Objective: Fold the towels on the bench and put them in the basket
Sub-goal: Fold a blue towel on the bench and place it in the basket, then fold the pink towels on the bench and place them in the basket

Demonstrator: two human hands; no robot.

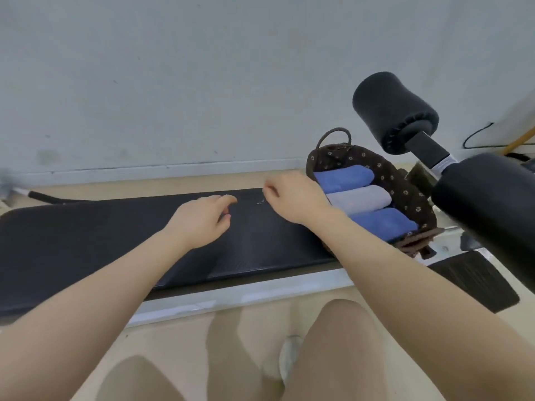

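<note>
From the head camera, both hands hover over the black padded counter (86,241), holding nothing. The left hand (199,218) has loosely curled, relaxed fingers above the middle of the pad. The right hand (292,195), fingers also loosely bent and released, sits just left of the basket (405,186). The brown flowered basket stands at the counter's right end and holds three folded towels side by side: a blue towel (344,178), a grey towel (359,198), and another blue one (382,224). A black foam roller (396,111) rises beyond the basket.
</note>
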